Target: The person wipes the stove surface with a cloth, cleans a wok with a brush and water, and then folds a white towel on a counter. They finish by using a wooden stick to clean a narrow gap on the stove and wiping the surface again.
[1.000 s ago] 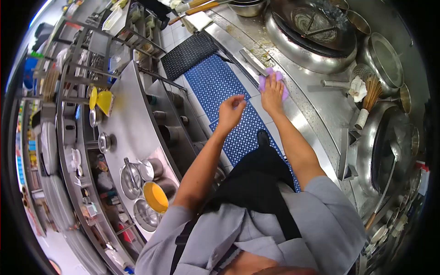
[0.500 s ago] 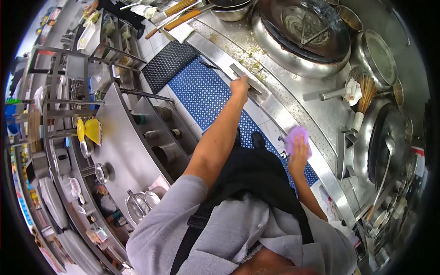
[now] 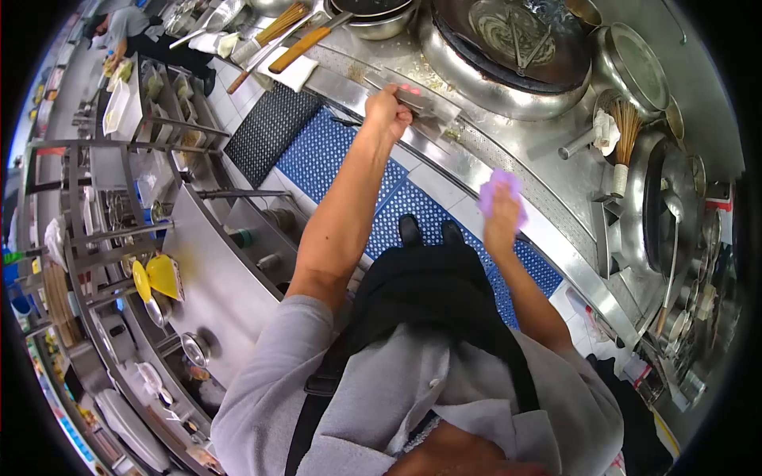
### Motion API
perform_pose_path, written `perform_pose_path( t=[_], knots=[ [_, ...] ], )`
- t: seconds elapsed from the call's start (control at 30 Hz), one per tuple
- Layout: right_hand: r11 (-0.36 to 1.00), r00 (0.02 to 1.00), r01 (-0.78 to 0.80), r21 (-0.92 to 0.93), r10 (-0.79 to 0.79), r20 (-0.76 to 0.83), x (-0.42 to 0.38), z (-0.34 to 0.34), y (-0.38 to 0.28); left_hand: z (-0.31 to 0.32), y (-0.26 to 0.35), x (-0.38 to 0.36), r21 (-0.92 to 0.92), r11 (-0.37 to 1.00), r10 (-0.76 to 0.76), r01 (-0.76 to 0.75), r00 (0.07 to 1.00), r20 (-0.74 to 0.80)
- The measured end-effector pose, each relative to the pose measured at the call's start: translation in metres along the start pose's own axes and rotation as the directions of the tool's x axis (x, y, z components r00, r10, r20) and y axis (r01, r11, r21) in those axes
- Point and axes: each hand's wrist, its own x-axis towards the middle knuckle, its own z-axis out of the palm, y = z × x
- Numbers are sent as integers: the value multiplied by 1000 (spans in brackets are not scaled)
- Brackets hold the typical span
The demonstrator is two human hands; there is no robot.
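My left hand is closed on a flat metal piece, tilted over the front gutter of the steel counter. Its exact kind I cannot make out; part of it is hidden by my fingers. Small food scraps lie on the counter just beyond it. Along the counter's front edge, my right hand presses its fingers onto a crumpled purple cloth.
A large black wok sits on its burner ahead, with another wok at right. A bamboo brush stands between them. Long-handled tools lie at far left. Behind is a steel worktable; a person is at upper left.
My left hand has moved forward and left with the metal piece, which is now tilted differently. My right hand and the purple cloth have slid slightly forward along the edge. The view has shifted.
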Motion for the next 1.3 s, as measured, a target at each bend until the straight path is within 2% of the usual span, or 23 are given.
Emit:
perform_pose_path(
  t=[0.07, 0.1, 0.17, 0.27, 0.33, 0.47, 0.57, 0.63, 0.7, 0.73, 0.77, 0.8, 0.83, 0.87, 0.9, 0.93, 1.0, 1.03, 1.13, 1.2, 1.23, 1.27, 1.3],
  knots=[
    [975, 995, 75, 210, -87, 50, 68, 7, -72, 3, 19, 11, -39, 999, 15, -15, 1000, -19],
    [976, 986, 148, 157, -157, 53, 93, 27, -97, 5, 26, 22, -67, 997, 29, -31, 999, -29],
    [986, 978, 155, 65, -162, 127, 134, 60, -146, 5, 33, 41, -99, 993, 55, -56, 998, -19],
    [969, 977, 147, 197, -174, 126, 149, 67, -165, 4, 41, 77, -51, 996, 74, -73, 997, 14],
    [958, 977, 116, 261, -158, 145, 127, 40, -138, -1, 37, 108, -37, 999, 25, -23, 999, 42],
    [994, 991, -110, 23, 108, 83, 7, -23, -22, -12, 12, 158, 87, 996, 20, -29, 995, 102],
    [898, 906, -421, -125, 423, -17, -96, -76, 81, -31, -4, 196, 122, 992, -7, -19, 979, 206],
    [787, 835, -547, -284, 539, -112, -139, -119, 117, -24, -13, 183, 170, 983, 33, -61, 986, 165],
    [708, 731, -681, -186, 642, -232, -165, -115, 156, -34, -12, 199, 140, 989, 9, -39, 978, 208],
    [516, 548, -751, 413, 835, -46, -165, -101, 183, -27, -8, 184, 146, 989, -7, -26, 976, 218],
    [785, 753, -604, 137, 618, -224, -163, -77, 174, -33, -6, 193, 137, 990, 3, -30, 982, 191],
    [875, 867, -428, -226, 327, -375, -160, -53, 164, -39, -9, 200, 135, 990, 11, -33, 987, 159],
    [910, 879, -392, -137, 326, -348, -134, -50, 126, -32, -15, 188, 158, 980, 113, -120, 992, 50],
    [909, 886, -417, -5, 405, -224, -124, -34, 110, -28, -20, 174, 188, 960, 222, -208, 973, -58],
    [839, 839, -544, -29, 544, 21, -94, -50, 81, -34, -25, 162, 277, 912, 333, -302, 940, -71],
    [869, 869, -494, 11, 493, 47, -80, -56, 70, -38, -31, 150, 361, 846, 445, -392, 892, -75],
    [902, 901, -430, 48, 425, 89, -74, -102, 63, -42, -61, 126, 336, 756, 627, -562, 769, -124],
    [917, 922, -384, 105, 375, 91, -83, -113, 76, -42, -82, 104, 370, 727, 648, -578, 757, -91],
    [887, 871, -447, 113, 461, -171, -153, -138, 155, -76, -151, 71, 548, 556, 721, -625, 691, 56],
    [826, 785, -558, 81, 557, -272, -204, -166, 209, -113, -197, 40, 693, 473, 654, -544, 744, 138],
    [796, 746, -601, 72, 591, -307, -227, -178, 236, -131, -226, 21, 665, 445, 651, -600, 726, 220],
    [760, 699, -646, 69, 626, -345, -250, -188, 261, -130, -255, -17, 772, 240, 696, -589, 659, 286],
    [720, 647, -691, 70, 658, -386, -270, -197, 286, -138, -272, -40, 897, 130, 594, -422, 758, 271]
  ],
)
